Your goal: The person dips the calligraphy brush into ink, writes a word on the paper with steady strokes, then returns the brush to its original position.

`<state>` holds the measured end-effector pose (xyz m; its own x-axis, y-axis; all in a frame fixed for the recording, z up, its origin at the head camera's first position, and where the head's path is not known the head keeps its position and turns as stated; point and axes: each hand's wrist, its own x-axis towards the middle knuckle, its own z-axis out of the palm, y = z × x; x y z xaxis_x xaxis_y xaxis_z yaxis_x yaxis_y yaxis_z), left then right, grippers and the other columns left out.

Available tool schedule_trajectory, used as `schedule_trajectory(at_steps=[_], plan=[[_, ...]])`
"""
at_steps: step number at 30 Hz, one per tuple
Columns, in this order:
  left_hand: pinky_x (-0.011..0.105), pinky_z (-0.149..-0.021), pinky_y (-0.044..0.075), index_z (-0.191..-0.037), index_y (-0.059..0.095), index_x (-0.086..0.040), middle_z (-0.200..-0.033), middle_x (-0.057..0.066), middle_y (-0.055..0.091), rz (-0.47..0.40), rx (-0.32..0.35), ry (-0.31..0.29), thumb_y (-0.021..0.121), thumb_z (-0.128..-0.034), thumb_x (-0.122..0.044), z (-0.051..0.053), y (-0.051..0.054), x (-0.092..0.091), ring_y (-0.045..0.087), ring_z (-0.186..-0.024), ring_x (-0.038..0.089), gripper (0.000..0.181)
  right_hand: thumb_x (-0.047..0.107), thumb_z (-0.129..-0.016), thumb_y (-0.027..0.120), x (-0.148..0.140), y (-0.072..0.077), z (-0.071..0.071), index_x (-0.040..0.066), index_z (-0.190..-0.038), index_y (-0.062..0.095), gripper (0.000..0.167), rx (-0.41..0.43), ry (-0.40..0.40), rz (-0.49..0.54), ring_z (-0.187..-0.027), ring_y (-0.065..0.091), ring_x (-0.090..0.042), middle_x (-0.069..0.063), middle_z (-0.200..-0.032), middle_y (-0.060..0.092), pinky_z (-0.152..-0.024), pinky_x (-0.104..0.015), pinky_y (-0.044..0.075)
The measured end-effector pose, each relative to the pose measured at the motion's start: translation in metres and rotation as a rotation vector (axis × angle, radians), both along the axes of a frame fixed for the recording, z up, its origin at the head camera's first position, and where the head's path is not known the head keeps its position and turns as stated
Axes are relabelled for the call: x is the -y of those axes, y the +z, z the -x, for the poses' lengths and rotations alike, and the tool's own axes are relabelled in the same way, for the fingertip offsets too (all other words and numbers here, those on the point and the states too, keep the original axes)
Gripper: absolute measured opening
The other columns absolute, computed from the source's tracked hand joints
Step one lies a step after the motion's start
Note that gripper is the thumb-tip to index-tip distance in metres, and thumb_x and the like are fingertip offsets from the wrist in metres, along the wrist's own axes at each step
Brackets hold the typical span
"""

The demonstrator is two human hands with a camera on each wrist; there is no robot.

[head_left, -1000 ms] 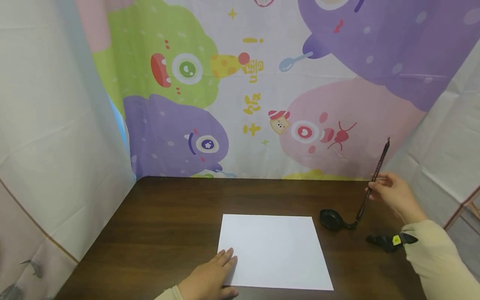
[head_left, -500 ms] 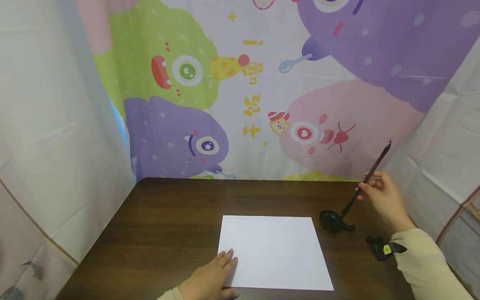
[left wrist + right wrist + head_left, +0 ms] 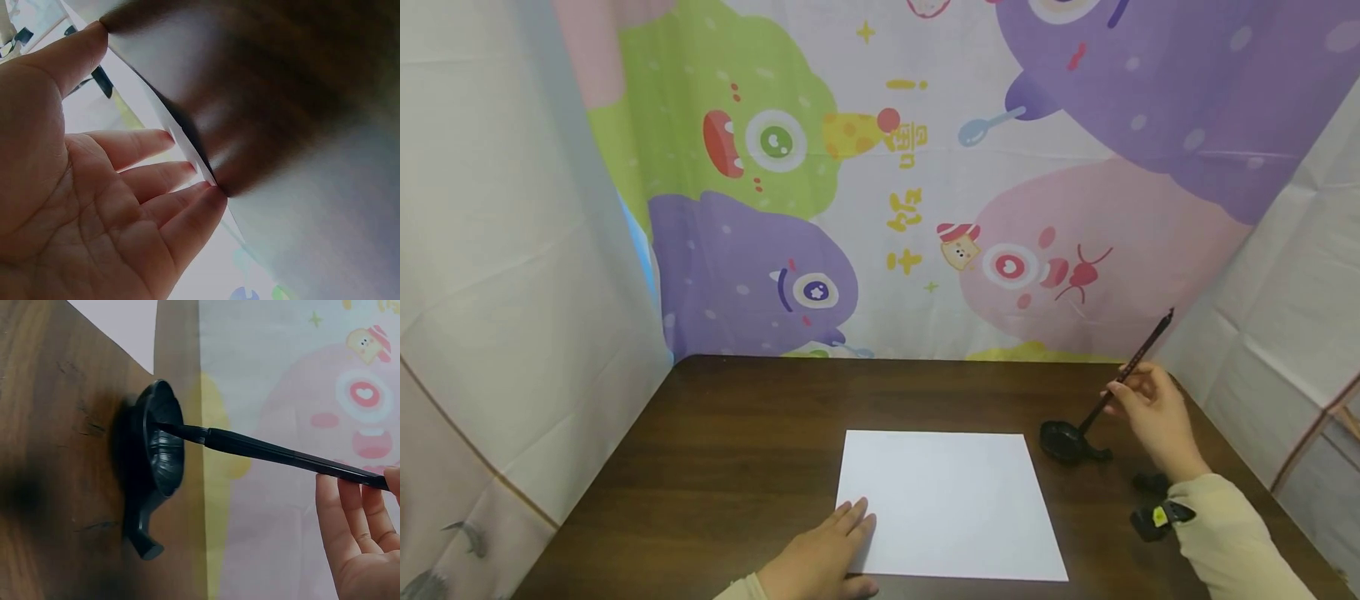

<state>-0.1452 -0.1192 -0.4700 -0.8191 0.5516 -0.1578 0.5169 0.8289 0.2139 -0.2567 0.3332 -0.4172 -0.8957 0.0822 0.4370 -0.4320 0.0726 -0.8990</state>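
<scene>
In the head view my left hand [image 3: 820, 554] rests with extended fingers on the left edge of a blank white sheet of paper [image 3: 958, 508]. The left wrist view shows its fingertips touching down along the sheet's edge. My right hand [image 3: 1161, 425] pinches a dark writing brush [image 3: 1142, 350] around the middle of its handle, thumb against fingers. The brush slants, its top end leaning up and right. Its dark bristles [image 3: 178, 430] dip into a small black ink dish [image 3: 134, 459] with a short curved handle, right of the paper. Whether the dish holds ink cannot be made out.
Everything stands on a dark wooden table [image 3: 737, 442]. Behind its far edge hangs a curtain [image 3: 910, 308] with cartoon monsters, and pale cloth hangs on both sides. A black strapped device [image 3: 1153, 521] sits at my right wrist.
My right hand has moved left and down, bringing the brush from the dish's handle end into its bowl; the brush now tilts more. The left hand and paper have stayed in place.
</scene>
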Motion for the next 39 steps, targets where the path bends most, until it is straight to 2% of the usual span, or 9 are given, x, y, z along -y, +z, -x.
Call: schedule_trajectory(at_steps=[4, 12, 26, 29, 33, 36, 39], plan=[[0.05, -0.098, 0.051, -0.144, 0.048, -0.007, -0.154, 0.016, 0.04, -0.002, -0.005, -0.002, 0.069, -0.0837, -0.054, -0.001, 0.0, 0.0, 0.044, -0.138, 0.039, 0.079, -0.005, -0.093, 0.058, 0.001, -0.006, 0.0, 0.015, -0.104, 0.051, 0.024, 0.003, -0.005, -0.005, -0.076, 0.07, -0.001, 0.007, -0.087, 0.064, -0.064, -0.019, 0.058], [0.049, -0.1, 0.051, -0.144, 0.048, -0.007, -0.154, 0.016, 0.04, 0.005, -0.018, 0.0, 0.069, -0.0833, -0.055, -0.001, -0.001, -0.001, 0.044, -0.138, 0.038, 0.079, -0.003, -0.093, 0.061, -0.002, -0.017, 0.001, 0.019, -0.106, 0.053, 0.028, 0.034, -0.054, -0.095, -0.075, 0.069, 0.0, 0.009, -0.087, 0.062, -0.064, -0.02, 0.059], [0.049, -0.101, 0.05, -0.143, 0.049, -0.007, -0.154, 0.016, 0.041, 0.007, -0.027, -0.005, 0.069, -0.0833, -0.054, -0.001, 0.0, -0.001, 0.044, -0.138, 0.038, 0.079, -0.003, -0.093, 0.059, -0.002, -0.017, 0.002, 0.02, -0.106, 0.053, 0.028, 0.015, -0.066, -0.149, -0.077, 0.068, 0.002, 0.009, -0.087, 0.061, -0.065, -0.018, 0.058], [0.049, -0.101, 0.049, -0.144, 0.048, -0.008, -0.154, 0.015, 0.04, 0.009, -0.019, 0.006, 0.069, -0.0833, -0.055, -0.001, -0.001, -0.001, 0.044, -0.139, 0.037, 0.079, -0.002, -0.094, 0.059, -0.002, -0.015, 0.002, 0.019, -0.108, 0.053, 0.026, -0.007, -0.103, -0.228, -0.078, 0.067, 0.004, 0.008, -0.088, 0.06, -0.066, -0.016, 0.057], [0.049, -0.101, 0.049, -0.144, 0.048, -0.009, -0.155, 0.015, 0.04, 0.009, -0.01, 0.014, 0.069, -0.0833, -0.055, -0.001, -0.001, -0.001, 0.044, -0.139, 0.037, 0.079, 0.005, -0.096, 0.059, -0.001, -0.011, 0.002, 0.007, -0.112, 0.053, 0.018, -0.035, -0.182, -0.383, -0.078, 0.065, 0.007, 0.006, -0.088, 0.059, -0.066, -0.013, 0.056], [0.05, -0.1, 0.05, -0.144, 0.048, -0.009, -0.154, 0.015, 0.041, 0.008, -0.008, 0.013, 0.069, -0.0831, -0.054, -0.001, 0.0, -0.001, 0.044, -0.139, 0.037, 0.079, 0.009, -0.096, 0.06, 0.0, -0.008, 0.001, -0.001, -0.115, 0.052, 0.022, -0.054, -0.242, -0.482, -0.077, 0.061, 0.01, 0.004, -0.089, 0.059, -0.067, -0.009, 0.053], [0.05, -0.1, 0.05, -0.144, 0.049, -0.008, -0.154, 0.015, 0.041, 0.008, -0.011, 0.009, 0.07, -0.0829, -0.054, -0.001, 0.0, -0.001, 0.044, -0.138, 0.038, 0.079, 0.008, -0.096, 0.061, 0.001, -0.004, 0.001, -0.002, -0.116, 0.053, 0.024, -0.071, -0.281, -0.543, -0.076, 0.057, 0.013, 0.001, -0.089, 0.061, -0.065, -0.008, 0.051]])
